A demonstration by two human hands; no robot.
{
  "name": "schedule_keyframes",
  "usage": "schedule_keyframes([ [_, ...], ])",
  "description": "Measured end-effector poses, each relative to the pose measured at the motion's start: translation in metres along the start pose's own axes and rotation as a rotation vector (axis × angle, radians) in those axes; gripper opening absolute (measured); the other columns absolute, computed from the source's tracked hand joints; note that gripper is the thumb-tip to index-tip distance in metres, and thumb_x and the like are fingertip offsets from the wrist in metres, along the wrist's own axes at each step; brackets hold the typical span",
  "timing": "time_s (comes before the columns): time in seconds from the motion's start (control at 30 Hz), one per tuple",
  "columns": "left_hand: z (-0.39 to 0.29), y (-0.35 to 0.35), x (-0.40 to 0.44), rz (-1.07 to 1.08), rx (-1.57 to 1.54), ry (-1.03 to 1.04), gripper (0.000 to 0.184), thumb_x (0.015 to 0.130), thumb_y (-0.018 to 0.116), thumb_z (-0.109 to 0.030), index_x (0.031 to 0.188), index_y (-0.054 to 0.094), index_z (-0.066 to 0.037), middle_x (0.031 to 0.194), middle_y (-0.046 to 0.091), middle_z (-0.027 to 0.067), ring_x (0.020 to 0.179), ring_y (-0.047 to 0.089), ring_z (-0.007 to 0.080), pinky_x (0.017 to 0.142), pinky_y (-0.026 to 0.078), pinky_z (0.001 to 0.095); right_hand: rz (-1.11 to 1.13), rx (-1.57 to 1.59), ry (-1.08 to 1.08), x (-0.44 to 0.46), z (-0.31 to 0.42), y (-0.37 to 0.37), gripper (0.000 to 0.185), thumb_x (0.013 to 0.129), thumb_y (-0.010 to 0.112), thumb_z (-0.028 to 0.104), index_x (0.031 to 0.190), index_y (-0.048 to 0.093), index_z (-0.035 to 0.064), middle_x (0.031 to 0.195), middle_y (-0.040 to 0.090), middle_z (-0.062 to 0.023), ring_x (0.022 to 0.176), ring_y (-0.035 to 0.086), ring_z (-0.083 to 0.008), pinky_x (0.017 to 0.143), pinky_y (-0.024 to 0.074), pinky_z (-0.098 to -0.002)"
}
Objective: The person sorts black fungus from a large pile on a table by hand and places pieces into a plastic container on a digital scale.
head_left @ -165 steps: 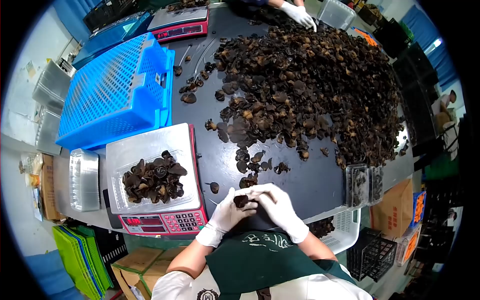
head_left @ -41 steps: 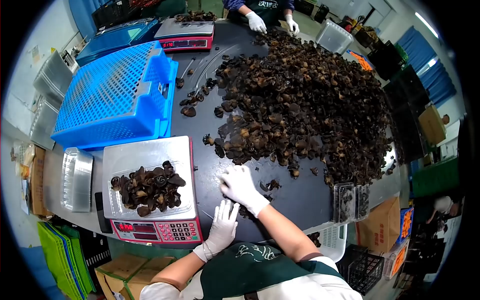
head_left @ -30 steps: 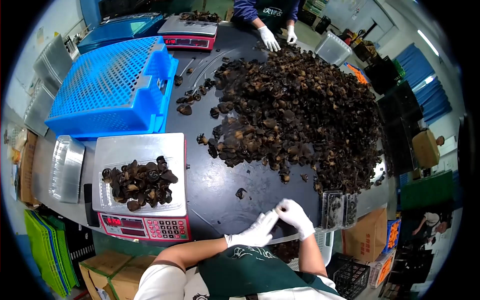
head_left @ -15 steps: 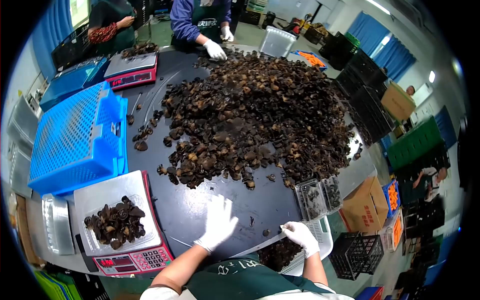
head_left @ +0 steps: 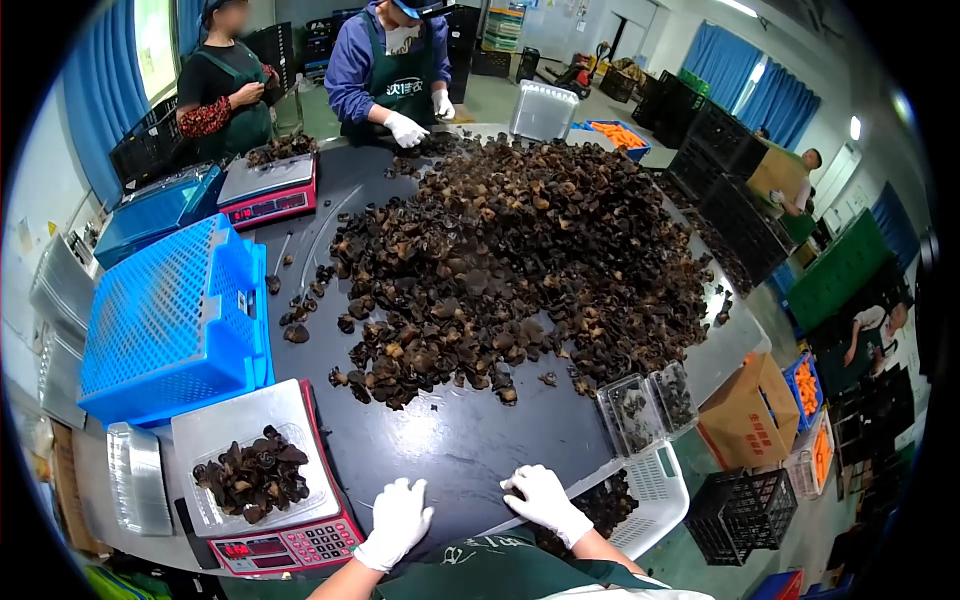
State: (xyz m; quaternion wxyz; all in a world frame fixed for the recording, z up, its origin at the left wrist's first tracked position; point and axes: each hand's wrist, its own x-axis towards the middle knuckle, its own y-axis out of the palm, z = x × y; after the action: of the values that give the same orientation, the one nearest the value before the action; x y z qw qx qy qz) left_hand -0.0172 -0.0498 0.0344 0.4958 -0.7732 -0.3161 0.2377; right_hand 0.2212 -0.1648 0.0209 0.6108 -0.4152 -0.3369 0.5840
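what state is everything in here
left hand, gloved, fingers spread
right hand, gloved, nothing visible in it
near scale, display lit, loaded
tray, lidless, filled
far scale, display lit, loaded
blue basket, apparently upside down
pile, heaped loose
white basket, holding dark pieces

1 head camera faces forward-down over the table.

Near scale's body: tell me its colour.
The near scale's body is red; the head view shows it best.
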Motion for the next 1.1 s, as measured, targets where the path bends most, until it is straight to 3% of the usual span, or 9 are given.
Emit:
schedule_keyframes([
  [0.13, 0.023, 0.037, -0.021, 0.007, -0.067, 0.129, 0.013, 0.084, 0.051, -0.012, 0.095, 0.056, -0.007, 0.082, 0.052, 0.0136, 0.075, 0.058, 0.0288, 0.06, 0.05, 0.0387, 0.228, -0.016, 0.078, -0.013, -0.018, 0.005, 0.025, 0.082, 0.056, 0.034, 0.078, 0.067, 0.0113, 0.08, 0.062, -0.0086, 0.082, 0.059, -0.0284, 0.074, 0.0478, -0.0401],
  [0.27, 0.007, 0.08, -0.01, 0.206, -0.381, 0.308, 0.024, 0.087, 0.048, -0.013, 0.108, 0.058, -0.007, 0.093, 0.06, 0.0129, 0.086, 0.062, 0.028, 0.073, 0.052, 0.0382, 0.675, -0.025, 0.317, -0.021, -0.023, -0.02, 0.043, 0.084, 0.052, 0.047, 0.089, 0.07, 0.0076, 0.088, 0.068, -0.0151, 0.089, 0.063, -0.0332, 0.078, 0.0496, -0.0421],
  [0.33, -0.014, 0.071, 0.002, 0.777, -1.161, 0.28, 0.032, 0.09, 0.049, -0.018, 0.119, 0.056, -0.007, 0.106, 0.06, 0.0113, 0.099, 0.06, 0.0245, 0.089, 0.047, 0.0342, 0.733, 0.002, 0.301, -0.027, -0.03, -0.025, 0.046, 0.085, 0.051, 0.048, 0.093, 0.069, 0.0071, 0.089, 0.067, -0.016, 0.089, 0.063, -0.0341, 0.078, 0.0493, -0.0422],
  [0.43, -0.038, 0.061, 0.017, 0.767, -1.276, 0.495, 0.032, 0.091, 0.052, -0.02, 0.119, 0.054, -0.004, 0.118, 0.053, 0.012, 0.115, 0.05, 0.0233, 0.099, 0.038, 0.0342, 0.563, 0.061, 0.259, -0.022, -0.03, -0.037, 0.046, 0.087, 0.05, 0.047, 0.096, 0.067, 0.0057, 0.086, 0.066, -0.0173, 0.085, 0.062, -0.0359, 0.075, 0.0477, -0.0421],
  [0.53, -0.038, 0.045, 0.047, 0.027, -0.871, 0.409, 0.039, 0.083, 0.064, -0.013, 0.119, 0.053, -0.005, 0.115, 0.053, 0.0132, 0.109, 0.05, 0.0242, 0.096, 0.04, 0.0346, 0.329, 0.147, 0.313, -0.006, -0.023, -0.047, 0.037, 0.087, 0.056, 0.04, 0.1, 0.066, 0.0069, 0.092, 0.066, -0.0137, 0.089, 0.062, -0.0319, 0.079, 0.0478, -0.0375],
  [0.6, -0.03, 0.019, 0.065, -0.125, -1.006, -0.106, 0.039, 0.08, 0.064, -0.013, 0.116, 0.052, -0.004, 0.122, 0.047, 0.0168, 0.114, 0.046, 0.029, 0.098, 0.038, 0.0366, 0.066, 0.219, 0.229, 0.003, -0.034, -0.038, 0.03, 0.086, 0.059, 0.033, 0.101, 0.066, 0.0078, 0.101, 0.065, -0.0122, 0.098, 0.059, -0.0304, 0.086, 0.0463, -0.0377],
  [0.73, 0.046, 0.054, 0.11, -0.809, -0.585, -0.374, 0.062, 0.081, 0.062, -0.012, 0.137, 0.038, -0.005, 0.14, 0.031, 0.0227, 0.13, 0.03, 0.0366, 0.109, 0.024, 0.0417, -0.511, 0.477, 0.268, 0.053, -0.079, 0.005, 0.036, 0.081, 0.067, 0.015, 0.115, 0.059, 0.005, 0.119, 0.058, -0.0143, 0.111, 0.055, -0.0288, 0.092, 0.0443, -0.0357],
  [0.83, 0.068, 0.039, 0.138, -0.763, -0.605, -0.636, 0.068, 0.086, 0.059, -0.015, 0.145, 0.025, -0.006, 0.148, 0.016, 0.026, 0.137, 0.019, 0.0393, 0.111, 0.019, 0.0448, -0.772, 0.535, 0.321, 0.104, -0.112, 0.02, 0.041, 0.083, 0.064, 0.011, 0.122, 0.053, 0.001, 0.127, 0.053, -0.0177, 0.118, 0.05, -0.0296, 0.1, 0.0393, -0.0356],
  [1.1, 0.123, 0.042, 0.237, -0.911, -0.576, -0.618, 0.056, 0.092, 0.052, -0.015, 0.142, 0.031, -0.001, 0.146, 0.03, 0.0202, 0.136, 0.027, 0.0325, 0.112, 0.02, 0.0401, -0.926, 0.763, 0.3, 0.249, -0.161, 0.007, 0.042, 0.088, 0.059, 0.009, 0.128, 0.048, -0.0009, 0.129, 0.053, -0.0144, 0.119, 0.05, -0.0249, 0.101, 0.0385, -0.0333],
])
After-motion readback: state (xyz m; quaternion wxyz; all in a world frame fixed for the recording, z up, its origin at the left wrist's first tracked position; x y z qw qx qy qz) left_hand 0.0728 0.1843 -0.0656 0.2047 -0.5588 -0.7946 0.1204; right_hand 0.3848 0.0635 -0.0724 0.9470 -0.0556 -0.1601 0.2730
